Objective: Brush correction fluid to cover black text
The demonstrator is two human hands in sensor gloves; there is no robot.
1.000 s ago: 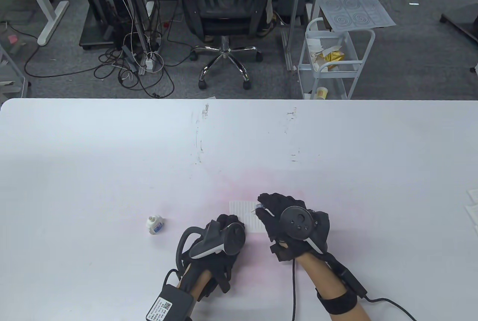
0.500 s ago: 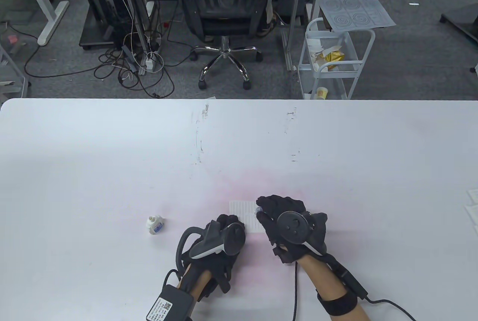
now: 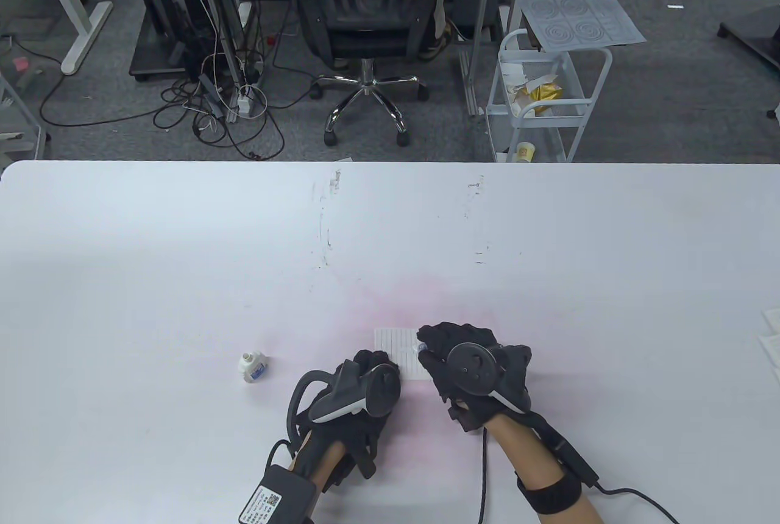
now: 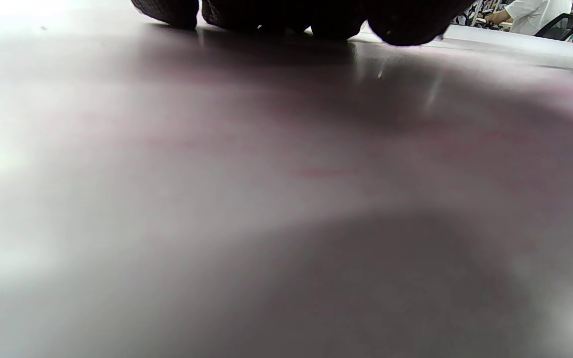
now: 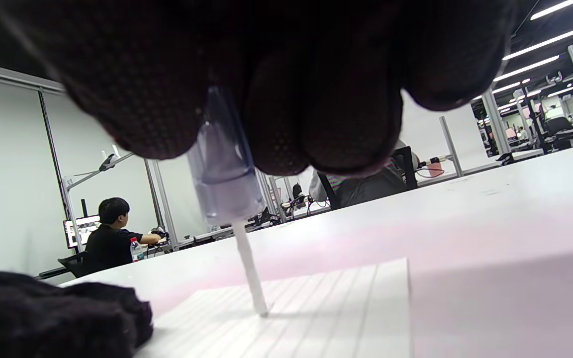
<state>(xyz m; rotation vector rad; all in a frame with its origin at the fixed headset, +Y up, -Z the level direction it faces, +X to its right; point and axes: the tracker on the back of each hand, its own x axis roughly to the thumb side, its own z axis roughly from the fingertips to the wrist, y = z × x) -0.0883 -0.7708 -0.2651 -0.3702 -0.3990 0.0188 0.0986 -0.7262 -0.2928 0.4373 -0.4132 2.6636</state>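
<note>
A small lined paper (image 3: 397, 352) lies on the white table (image 3: 183, 256). My right hand (image 3: 454, 359) holds the clear cap brush (image 5: 224, 164); its white stem touches the paper (image 5: 316, 308) in the right wrist view. My left hand (image 3: 365, 378) rests on the paper's near left corner, fingers (image 4: 286, 15) pressed flat on the table. The open correction fluid bottle (image 3: 251, 367), white with a blue label, stands left of my left hand. No black text shows on the paper from here.
White paper sheets (image 3: 769, 338) lie at the table's right edge. Scuff marks (image 3: 326, 225) streak the far middle of the table. An office chair (image 3: 365, 18) and a white cart (image 3: 548, 91) stand beyond the far edge.
My right hand has shifted slightly left and nearer, drawing the brush across the paper. My left hand and the bottle have not moved.
</note>
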